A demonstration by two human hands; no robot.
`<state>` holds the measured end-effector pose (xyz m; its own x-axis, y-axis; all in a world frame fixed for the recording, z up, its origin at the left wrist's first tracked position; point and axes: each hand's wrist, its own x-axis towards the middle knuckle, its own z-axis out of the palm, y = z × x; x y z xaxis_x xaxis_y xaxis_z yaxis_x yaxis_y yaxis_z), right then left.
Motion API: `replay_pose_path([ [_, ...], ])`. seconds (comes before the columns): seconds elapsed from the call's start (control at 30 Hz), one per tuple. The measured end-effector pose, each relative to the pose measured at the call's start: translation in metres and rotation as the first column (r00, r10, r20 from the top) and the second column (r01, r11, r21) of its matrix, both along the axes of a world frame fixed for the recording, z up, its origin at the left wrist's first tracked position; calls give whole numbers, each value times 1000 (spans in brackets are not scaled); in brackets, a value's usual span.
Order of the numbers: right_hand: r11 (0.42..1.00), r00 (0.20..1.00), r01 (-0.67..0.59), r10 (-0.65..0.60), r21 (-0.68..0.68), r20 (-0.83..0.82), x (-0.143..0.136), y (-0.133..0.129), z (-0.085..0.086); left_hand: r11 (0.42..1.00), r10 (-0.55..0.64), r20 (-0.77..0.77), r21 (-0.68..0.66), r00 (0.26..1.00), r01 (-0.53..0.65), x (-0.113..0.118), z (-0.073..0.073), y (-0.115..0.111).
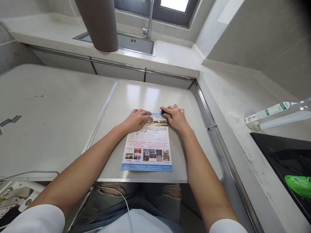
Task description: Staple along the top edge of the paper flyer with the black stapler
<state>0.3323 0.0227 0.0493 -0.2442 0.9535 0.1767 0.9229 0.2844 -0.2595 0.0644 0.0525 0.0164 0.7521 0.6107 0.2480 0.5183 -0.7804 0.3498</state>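
"Since the right hand (176,118) covers most of it, what's that small black object (163,112)?"

"Can't identify it. Fingers are curled around it at the far right corner of the flyer (147,145); a thin metallic bit pokes out past the knuckles, also unclear."

"Left hand (137,119)?"

"Fingers loosely spread, palm down on the flyer's far left part, gripping nothing. Both hands hide bits of the heading."

"Flyer material?"

"Glossy-looking printed sheet, rectangular, flat on the table (170,97) near its near edge. Blue band, photo row, table of text; small print unreadable."

"Table?"

"Smooth, pale, rounded corners, metal strip seam on the left."

"Containers?"

"Clear plastic bottle (274,113) far right, ribbed label, top end cut off by the frame. Something pale at its base, can't tell what. Steel sink (138,43) at the far side, partly blocked by a brown cylinder (100,26), top cut off; basin contents not visible. Green item (298,185), near right, also cut off."
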Motion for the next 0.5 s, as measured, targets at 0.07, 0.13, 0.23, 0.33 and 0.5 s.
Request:
replay_pose_path([
  [0.07, 1000, 1000, 16, -15, -13, 26, -2, -1, 1, 1000, -1, 1, 0, 1000, 1, 0, 1, -1],
  [0.13, 999, 998, 35, -33, -26, 53, -5, -1, 2, 1000, 2, 2, -2, 1000, -2, 0, 1, -1],
  [0.23, 996, 992, 79, -74, -40, 100, -11, 0, 0, 1000, 7, 3, -7, 1000, -7, 1, 0, -1],
  [0.33, 992, 984, 121, -114, -45, 135, -19, -1, -2, 1000, -1, 9, -9, 1000, 1, 1, -2, -1],
  [0.5, 990, 969, 137, -136, 5, 208, -31, -6, -3, 1000, -3, 17, -7, 1000, 3, 0, -3, 0],
])
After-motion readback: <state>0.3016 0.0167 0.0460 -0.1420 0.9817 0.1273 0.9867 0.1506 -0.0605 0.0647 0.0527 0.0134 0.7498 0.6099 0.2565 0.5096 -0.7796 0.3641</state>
